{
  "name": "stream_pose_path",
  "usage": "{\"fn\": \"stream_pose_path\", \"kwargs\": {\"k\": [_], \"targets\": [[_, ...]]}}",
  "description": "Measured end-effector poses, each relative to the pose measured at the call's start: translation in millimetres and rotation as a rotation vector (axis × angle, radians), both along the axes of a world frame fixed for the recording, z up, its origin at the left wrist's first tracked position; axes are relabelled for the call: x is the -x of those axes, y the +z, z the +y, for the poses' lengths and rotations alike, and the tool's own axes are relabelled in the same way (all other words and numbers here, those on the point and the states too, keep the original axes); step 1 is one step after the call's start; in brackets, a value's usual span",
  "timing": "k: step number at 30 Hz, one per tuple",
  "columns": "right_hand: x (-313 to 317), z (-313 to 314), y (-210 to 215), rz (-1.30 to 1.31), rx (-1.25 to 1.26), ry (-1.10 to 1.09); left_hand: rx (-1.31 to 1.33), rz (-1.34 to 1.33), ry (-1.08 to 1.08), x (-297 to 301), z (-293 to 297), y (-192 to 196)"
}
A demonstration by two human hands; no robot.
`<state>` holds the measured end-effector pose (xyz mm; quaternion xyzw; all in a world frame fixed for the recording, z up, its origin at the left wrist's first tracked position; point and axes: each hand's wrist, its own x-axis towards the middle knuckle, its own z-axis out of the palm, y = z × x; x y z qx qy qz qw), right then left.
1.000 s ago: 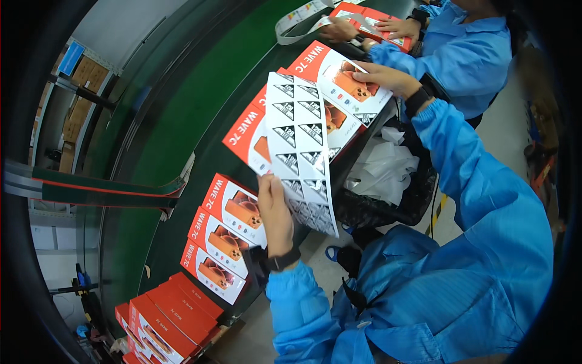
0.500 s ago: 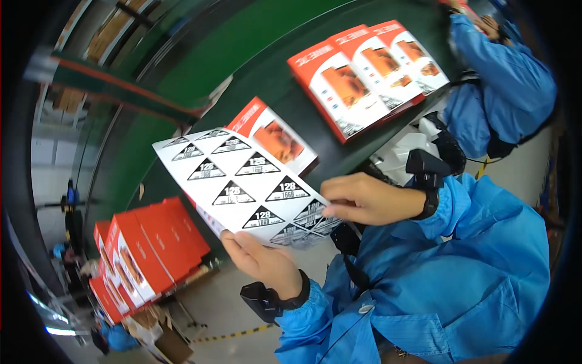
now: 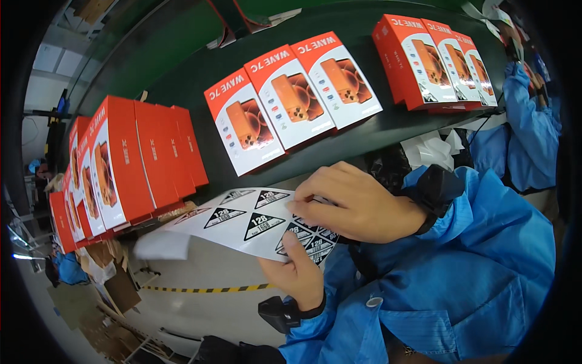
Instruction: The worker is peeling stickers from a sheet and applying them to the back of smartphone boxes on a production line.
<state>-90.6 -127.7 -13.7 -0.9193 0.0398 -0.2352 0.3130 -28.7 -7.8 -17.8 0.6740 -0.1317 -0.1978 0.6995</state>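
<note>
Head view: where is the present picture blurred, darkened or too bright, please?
Head view: a black fisheye border fills the corners; head view, middle: phone boxes and the triangular labels on the sticker sheet look fairly crisp, but the pale flap left of those labels looks smeared; head view, left rim: a bright streak glares white.

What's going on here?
A person's left hand grips a white paper sheet of black triangular stickers; the right hand is curled over it. Three red-and-white rectangular boxes lie side by side on a dark green table, with similar boxes grouped at right and more boxes stacked at left.
</note>
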Motion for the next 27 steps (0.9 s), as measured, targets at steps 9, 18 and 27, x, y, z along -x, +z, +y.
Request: {"fn": "stream_pose_path", "kwargs": {"k": [9, 18, 27], "targets": [[-34, 22, -30, -0.017, -0.083, 0.019, -0.194, -0.243, 0.081, -20, 20, -35], [-51, 26, -49, -0.060, 0.237, -0.137, -0.215, -0.107, 0.116, -41, 5, -39], [-64, 7, -42, 0.122, -0.707, 0.089, -0.142, 0.001, 0.137, -65, 14, -56]]}}
